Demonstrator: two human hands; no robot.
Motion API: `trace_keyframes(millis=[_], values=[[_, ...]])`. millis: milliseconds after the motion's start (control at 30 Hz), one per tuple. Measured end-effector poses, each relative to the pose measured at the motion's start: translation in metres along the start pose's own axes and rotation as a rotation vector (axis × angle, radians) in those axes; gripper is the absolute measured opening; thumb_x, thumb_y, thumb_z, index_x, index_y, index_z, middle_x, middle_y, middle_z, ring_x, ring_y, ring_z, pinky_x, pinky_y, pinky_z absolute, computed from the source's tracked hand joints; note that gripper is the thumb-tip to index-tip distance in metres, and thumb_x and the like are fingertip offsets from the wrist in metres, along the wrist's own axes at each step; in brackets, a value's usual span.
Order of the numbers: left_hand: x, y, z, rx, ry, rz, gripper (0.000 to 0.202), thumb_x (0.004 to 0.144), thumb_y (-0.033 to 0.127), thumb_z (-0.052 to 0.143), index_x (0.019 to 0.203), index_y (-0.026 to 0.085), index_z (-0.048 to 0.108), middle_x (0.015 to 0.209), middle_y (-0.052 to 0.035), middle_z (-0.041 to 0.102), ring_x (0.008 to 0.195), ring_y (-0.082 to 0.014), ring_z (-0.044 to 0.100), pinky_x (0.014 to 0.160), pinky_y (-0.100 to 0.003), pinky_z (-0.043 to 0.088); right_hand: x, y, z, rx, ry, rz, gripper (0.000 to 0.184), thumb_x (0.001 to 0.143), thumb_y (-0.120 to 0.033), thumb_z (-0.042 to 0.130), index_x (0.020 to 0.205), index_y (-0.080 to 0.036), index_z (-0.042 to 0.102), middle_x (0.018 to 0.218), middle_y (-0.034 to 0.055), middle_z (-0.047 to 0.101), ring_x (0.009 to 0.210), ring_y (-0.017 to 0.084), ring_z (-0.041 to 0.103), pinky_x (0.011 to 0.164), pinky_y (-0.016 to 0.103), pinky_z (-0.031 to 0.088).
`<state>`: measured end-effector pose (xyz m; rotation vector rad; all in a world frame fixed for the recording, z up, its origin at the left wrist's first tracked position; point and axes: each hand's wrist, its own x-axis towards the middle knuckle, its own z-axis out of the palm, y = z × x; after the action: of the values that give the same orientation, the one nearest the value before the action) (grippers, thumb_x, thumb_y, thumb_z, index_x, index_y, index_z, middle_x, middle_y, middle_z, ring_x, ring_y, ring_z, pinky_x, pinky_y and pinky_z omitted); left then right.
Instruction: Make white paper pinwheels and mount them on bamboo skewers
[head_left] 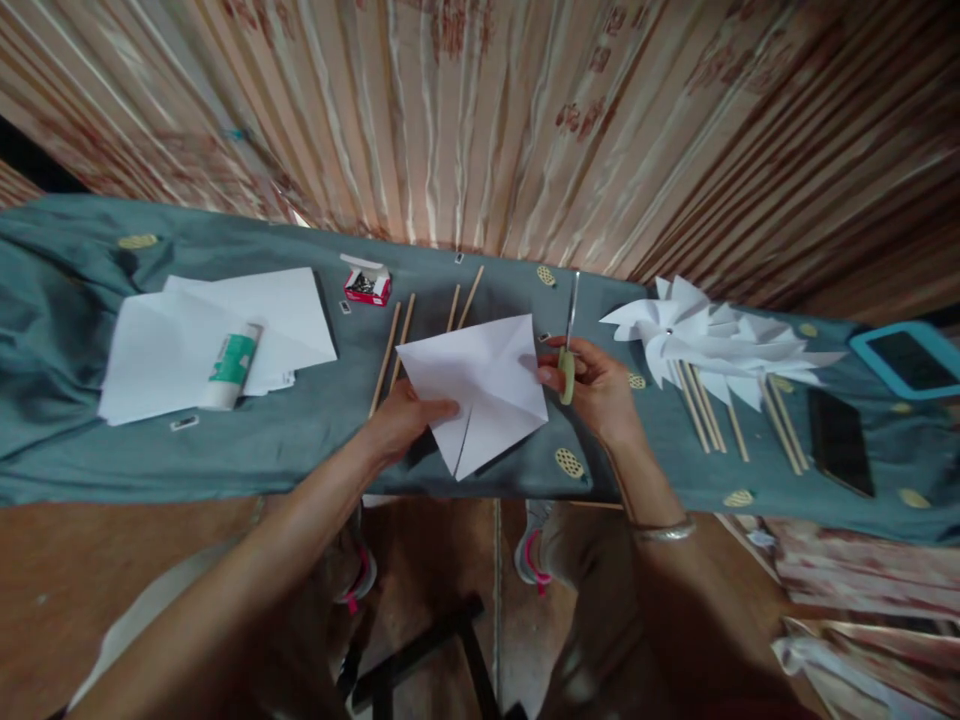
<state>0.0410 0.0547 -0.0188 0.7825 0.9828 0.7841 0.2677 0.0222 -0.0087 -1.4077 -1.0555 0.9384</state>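
Observation:
A white square sheet of paper [495,385] with crease lines is held over the table, and a slit runs in from its lowest corner. My left hand [409,420] pinches its left edge, thumb on top and fingers beneath. In my right hand [600,390] is a pair of scissors [568,375] with pale green handles, its blades pointing away from me. The right fingertips are close to the paper's right edge; whether they touch it I cannot tell. Several wooden sticks [386,355] lie behind and left of the sheet, some partly covered by it.
On the left, a glue stick [233,368] lies on white paper sheets [157,340]. An open red box [367,284] of small metal pieces sits at the back. Paper pinwheels [712,335] on sticks, a dark phone [840,440] and a blue-framed device [911,358] are at right. A curtain [465,130] hangs behind.

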Motion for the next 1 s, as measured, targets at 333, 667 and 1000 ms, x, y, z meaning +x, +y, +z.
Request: trace_keyframes(millis=[333, 667, 1000], values=[[-0.003, 0.005, 0.003, -0.078, -0.069, -0.053, 0.025, 0.049, 0.022, 0.078, 0.071, 0.013, 0.07, 0.073, -0.0071, 0.073, 0.072, -0.0236, 0.067, 0.067, -0.032, 0.053, 0.0, -0.002, 0.011, 0.125, 0.032, 0.113, 0.037, 0.048, -0.027, 0.084, 0.08, -0.021, 0.067, 0.062, -0.0069, 0.064, 0.051, 0.008, 0.054, 0.049, 0.023, 0.048], [-0.01, -0.003, 0.015, -0.383, -0.185, -0.069, 0.032, 0.063, 0.032, 0.079, 0.09, 0.017, 0.068, 0.096, -0.0066, 0.071, 0.097, -0.0242, 0.065, 0.096, -0.046, 0.047, 0.004, 0.001, 0.025, 0.288, 0.292, 0.013, 0.035, 0.05, -0.025, 0.082, 0.081, -0.021, 0.066, 0.07, -0.0042, 0.072, 0.061, 0.013, 0.062, 0.058, 0.027, 0.053], [-0.002, -0.015, 0.035, -0.262, 0.1, 0.09, 0.05, 0.059, 0.019, 0.079, 0.106, 0.017, 0.062, 0.106, -0.0067, 0.069, 0.095, -0.0226, 0.064, 0.08, -0.034, 0.053, -0.004, 0.001, 0.047, 0.25, 0.126, 0.096, 0.038, 0.053, -0.039, 0.083, 0.081, -0.02, 0.066, 0.069, -0.0038, 0.067, 0.058, 0.011, 0.057, 0.058, 0.026, 0.05]])
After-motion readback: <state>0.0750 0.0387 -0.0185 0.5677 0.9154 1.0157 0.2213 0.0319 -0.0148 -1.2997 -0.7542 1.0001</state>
